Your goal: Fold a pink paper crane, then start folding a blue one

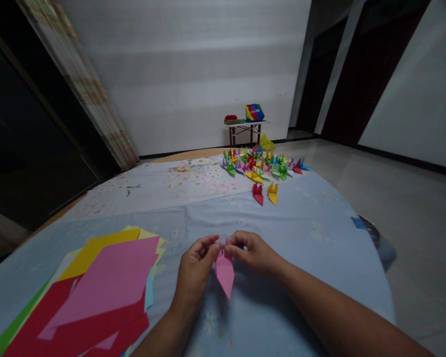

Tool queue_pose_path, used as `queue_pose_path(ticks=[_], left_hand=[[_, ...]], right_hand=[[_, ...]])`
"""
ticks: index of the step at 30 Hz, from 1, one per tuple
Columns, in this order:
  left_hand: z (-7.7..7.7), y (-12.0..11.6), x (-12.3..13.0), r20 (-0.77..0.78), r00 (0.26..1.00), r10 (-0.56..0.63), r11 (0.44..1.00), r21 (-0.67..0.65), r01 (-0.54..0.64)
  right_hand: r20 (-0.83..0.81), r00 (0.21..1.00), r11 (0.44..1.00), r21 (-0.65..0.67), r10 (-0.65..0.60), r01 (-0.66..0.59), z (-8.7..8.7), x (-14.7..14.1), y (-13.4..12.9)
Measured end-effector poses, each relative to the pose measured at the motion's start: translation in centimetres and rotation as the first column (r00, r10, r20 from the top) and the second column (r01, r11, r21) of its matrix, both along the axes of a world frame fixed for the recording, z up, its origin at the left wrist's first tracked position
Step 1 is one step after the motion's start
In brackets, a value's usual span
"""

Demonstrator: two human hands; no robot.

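A pink folded paper crane (225, 272) hangs between my two hands above the blue tablecloth, its pointed end turned down toward me. My left hand (196, 265) pinches its upper left point between thumb and forefinger. The upper right point is pinched by my right hand (250, 250) in the same way. Fingertips partly cover the top of the crane. Beyond my hands, a red paper crane (257, 194) and a yellow paper crane (272, 193) stand side by side on the cloth.
A stack of coloured paper sheets (115, 272) lies at the left. Many finished paper cranes (260, 163) crowd the table's far right part. The round table's cloth (319, 238) curves away at the right. Behind stands a small side table (245, 123) with a colourful box (254, 113).
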State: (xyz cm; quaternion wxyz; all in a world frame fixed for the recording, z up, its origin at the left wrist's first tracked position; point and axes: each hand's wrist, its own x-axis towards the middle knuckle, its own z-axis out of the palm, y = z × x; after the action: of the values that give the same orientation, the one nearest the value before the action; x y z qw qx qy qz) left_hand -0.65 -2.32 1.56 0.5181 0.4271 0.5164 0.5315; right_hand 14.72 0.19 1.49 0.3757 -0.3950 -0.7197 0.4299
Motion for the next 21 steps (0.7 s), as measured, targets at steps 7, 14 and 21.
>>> queue_pose_path(ticks=[7,14,21], left_hand=[[0.11,-0.05,0.1,0.025,1.0,0.003,1.0,-0.014,-0.003],[-0.43,0.07,-0.15,0.055,0.998,-0.016,1.0,-0.012,0.017],[-0.42,0.2,-0.08,0.196,0.979,-0.049,0.997,-0.045,0.059]], right_hand=[[0.014,1.0,1.0,0.028,0.003,-0.003,-0.1,0.06,0.02],[0.013,1.0,1.0,0.027,-0.008,0.008,-0.02,0.03,-0.13],[0.016,1.0,1.0,0.017,-0.009,0.009,0.25,-0.11,-0.29]])
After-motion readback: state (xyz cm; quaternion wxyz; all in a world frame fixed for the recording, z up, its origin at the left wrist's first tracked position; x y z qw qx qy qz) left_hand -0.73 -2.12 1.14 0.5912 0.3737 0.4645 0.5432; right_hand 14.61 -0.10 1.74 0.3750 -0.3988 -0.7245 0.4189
